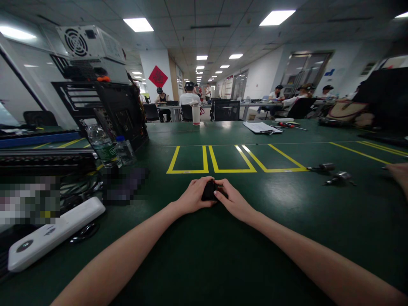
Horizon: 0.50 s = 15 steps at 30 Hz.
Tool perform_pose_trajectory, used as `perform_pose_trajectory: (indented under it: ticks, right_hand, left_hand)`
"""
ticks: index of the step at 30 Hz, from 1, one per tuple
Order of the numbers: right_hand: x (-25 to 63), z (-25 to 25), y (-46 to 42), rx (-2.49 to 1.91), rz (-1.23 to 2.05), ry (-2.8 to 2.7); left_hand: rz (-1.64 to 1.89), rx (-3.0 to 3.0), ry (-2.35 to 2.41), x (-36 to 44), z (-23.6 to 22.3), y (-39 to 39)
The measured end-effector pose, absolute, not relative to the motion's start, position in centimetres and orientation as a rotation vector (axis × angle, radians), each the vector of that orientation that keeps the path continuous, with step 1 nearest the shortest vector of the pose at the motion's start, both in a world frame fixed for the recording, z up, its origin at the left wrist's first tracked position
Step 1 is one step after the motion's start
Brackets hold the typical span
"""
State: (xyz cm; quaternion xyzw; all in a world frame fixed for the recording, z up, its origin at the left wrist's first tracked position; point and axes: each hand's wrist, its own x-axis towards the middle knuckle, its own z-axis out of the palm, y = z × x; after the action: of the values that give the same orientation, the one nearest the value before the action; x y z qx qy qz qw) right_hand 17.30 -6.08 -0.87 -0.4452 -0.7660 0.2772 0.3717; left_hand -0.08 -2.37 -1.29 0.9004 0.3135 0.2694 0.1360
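Note:
Between my two hands is a small black block-like object (208, 191), just above or on the green table; its exact kind does not show. My left hand (194, 195) wraps round its left side, with the thumb along the near edge. From the right, my right hand (230, 196) grips it with thumb and fingers on its side. Parts of the object are hidden by the fingers. Beyond my hands, yellow tape outlines (234, 171) mark the table top.
At left stand a water bottle (103, 144), a small clear bottle (126, 152), a computer case (119, 110) and a white power strip (57, 233). Metal drill-chuck-like parts (341, 178) lie at right, near another person's hand (400, 174). A clipboard (263, 127) and white cup (195, 114) stand farther back.

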Motion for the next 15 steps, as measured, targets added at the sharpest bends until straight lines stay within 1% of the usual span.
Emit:
perform_pose_trajectory:
  ticks: [7,15]
  right_hand:
    - [17.12,-1.08,-5.93,-1.076,0.804,-1.866]
    - [17.25,-0.96,-5.86,-1.16,0.762,-1.903]
  left_hand:
    - [0.779,2.594,0.895,-0.14,-1.11,-2.43]
    - [0.756,2.574,0.918,-0.11,-0.9,-2.61]
